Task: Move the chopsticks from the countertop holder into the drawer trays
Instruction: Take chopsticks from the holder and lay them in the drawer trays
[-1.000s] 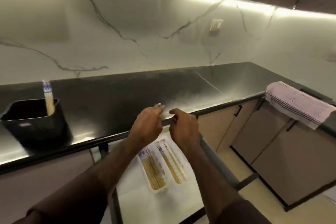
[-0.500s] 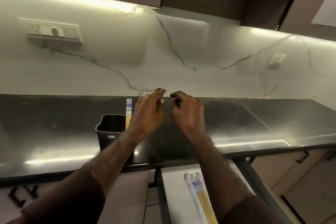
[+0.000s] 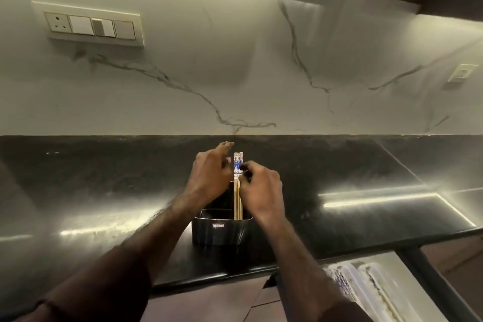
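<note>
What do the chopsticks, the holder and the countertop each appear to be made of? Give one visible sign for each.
Chopsticks: probably bamboo or wood, pale tan shafts, blue-and-white printed tops.
Holder: likely plastic, black, smooth with a soft sheen and rounded corners.
Countertop: polished dark stone, perhaps granite, speckled and mirroring the light strips.

From my seat, the lower ends of the chopsticks (image 3: 238, 191) are hidden inside the black holder (image 3: 220, 230), whose back part lies behind my left hand (image 3: 213, 178). I cannot tell whether my right hand (image 3: 261, 188) actually pinches the sticks; its fingertips curl out of sight. The holder's small label is too small to read. The drawer trays (image 3: 366, 290) are blurred and cut off by the bottom edge, their contents unclear. Both my forearms run off the bottom edge.
</note>
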